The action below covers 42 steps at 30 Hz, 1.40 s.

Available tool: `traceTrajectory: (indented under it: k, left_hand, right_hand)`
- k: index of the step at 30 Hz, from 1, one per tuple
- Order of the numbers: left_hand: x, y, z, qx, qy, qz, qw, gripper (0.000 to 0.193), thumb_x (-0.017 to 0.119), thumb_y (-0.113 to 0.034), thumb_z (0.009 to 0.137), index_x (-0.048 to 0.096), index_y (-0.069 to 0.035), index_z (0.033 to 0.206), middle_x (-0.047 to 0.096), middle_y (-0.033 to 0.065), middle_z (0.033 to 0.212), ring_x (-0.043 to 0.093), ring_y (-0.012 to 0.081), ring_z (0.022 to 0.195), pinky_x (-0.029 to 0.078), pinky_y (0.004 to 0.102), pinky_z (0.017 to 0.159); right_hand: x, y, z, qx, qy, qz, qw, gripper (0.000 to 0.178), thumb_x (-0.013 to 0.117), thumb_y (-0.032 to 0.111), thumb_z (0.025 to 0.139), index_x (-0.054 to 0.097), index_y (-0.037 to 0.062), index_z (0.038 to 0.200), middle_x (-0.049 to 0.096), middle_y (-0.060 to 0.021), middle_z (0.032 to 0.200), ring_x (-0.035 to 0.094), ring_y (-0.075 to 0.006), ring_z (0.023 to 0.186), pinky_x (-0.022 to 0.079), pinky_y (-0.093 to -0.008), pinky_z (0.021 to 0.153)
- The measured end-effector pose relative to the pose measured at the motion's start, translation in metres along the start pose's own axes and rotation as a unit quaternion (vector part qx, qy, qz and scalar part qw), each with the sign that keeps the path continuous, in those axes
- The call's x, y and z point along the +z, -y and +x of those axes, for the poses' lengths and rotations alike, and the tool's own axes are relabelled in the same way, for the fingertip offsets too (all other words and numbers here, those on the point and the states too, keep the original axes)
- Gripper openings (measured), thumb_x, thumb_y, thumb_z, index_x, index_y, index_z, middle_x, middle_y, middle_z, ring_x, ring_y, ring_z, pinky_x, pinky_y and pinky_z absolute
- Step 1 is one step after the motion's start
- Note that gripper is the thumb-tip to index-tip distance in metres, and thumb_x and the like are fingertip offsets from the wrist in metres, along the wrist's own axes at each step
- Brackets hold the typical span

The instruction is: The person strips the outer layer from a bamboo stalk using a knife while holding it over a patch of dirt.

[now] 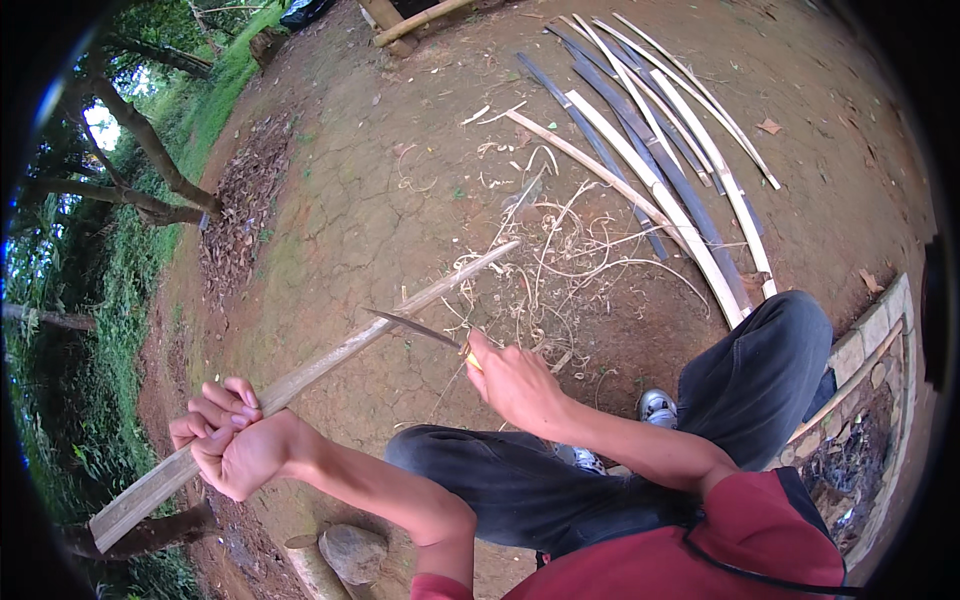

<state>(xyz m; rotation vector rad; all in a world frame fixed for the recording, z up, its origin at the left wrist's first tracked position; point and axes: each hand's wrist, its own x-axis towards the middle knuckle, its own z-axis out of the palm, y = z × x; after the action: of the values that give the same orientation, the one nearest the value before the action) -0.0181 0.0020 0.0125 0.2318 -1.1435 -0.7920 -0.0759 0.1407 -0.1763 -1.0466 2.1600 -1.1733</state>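
A long pale strip that looks like split bamboo (325, 362) slants from the lower left up toward the middle. Around its near end my left hand (235, 438) is closed, the fingers curled over the strip. My right hand (515, 385) grips a knife by its yellowish handle, most of which the fingers hide. The narrow dark blade (425, 330) points left, its tip at or just above the strip's edge; whether it touches I cannot tell. Thin curled shavings (545, 255) lie on the ground beyond the knife and around the strip's far end.
Several pale and dark strips (650, 150) lie spread on the bare soil at the upper right. A low block border (855, 345) runs along the right side. A stone (352, 553) and a cut log (312, 570) are near my left elbow. Trees (150, 140) stand at left.
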Motion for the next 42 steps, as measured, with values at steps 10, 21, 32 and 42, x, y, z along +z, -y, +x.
traceTrajectory:
  k: [10,21,32,42]
  left_hand:
    - [-0.004,-0.008,-0.009,0.009,0.045,-0.022,0.999,0.011,0.039,-0.002,0.053,0.033,-0.006,0.062,0.022,0.0041,0.046,0.019,0.0126,0.04,0.022,0.026,0.039]
    - [0.009,-0.013,-0.014,0.009,0.032,-0.02,0.999,0.013,0.038,-0.002,0.049,0.03,-0.008,0.057,0.021,0.0031,0.048,0.018,0.012,0.042,0.02,0.0254,0.039]
    - [0.013,-0.008,-0.015,0.005,-0.007,-0.025,1.0,0.013,0.038,-0.001,0.048,0.03,-0.009,0.055,0.02,0.0022,0.048,0.017,0.0113,0.043,0.02,0.0243,0.038]
    - [0.007,-0.009,-0.012,0.03,0.02,0.01,0.999,0.013,0.037,-0.001,0.051,0.029,-0.01,0.056,0.022,0.0021,0.048,0.017,0.0107,0.042,0.02,0.0237,0.038]
  right_hand:
    - [-0.013,0.016,0.01,-0.007,-0.002,0.008,1.0,0.031,0.053,0.015,0.09,0.046,-0.0065,0.111,0.062,-0.0235,0.064,0.064,-0.0411,0.063,0.052,-0.0492,0.057]
    - [-0.02,0.018,0.014,0.003,0.0,0.003,1.0,0.031,0.052,0.015,0.091,0.046,-0.0071,0.111,0.061,-0.0234,0.063,0.065,-0.0392,0.063,0.052,-0.0489,0.056]
    - [-0.012,0.029,0.015,0.005,0.001,0.026,1.0,0.025,0.05,0.012,0.091,0.048,-0.0084,0.105,0.06,-0.0236,0.06,0.064,-0.0404,0.061,0.053,-0.0471,0.053]
    - [-0.019,0.035,0.017,-0.007,0.021,0.021,1.0,0.027,0.052,0.013,0.09,0.046,-0.0086,0.106,0.061,-0.0221,0.06,0.065,-0.0374,0.059,0.053,-0.0451,0.051]
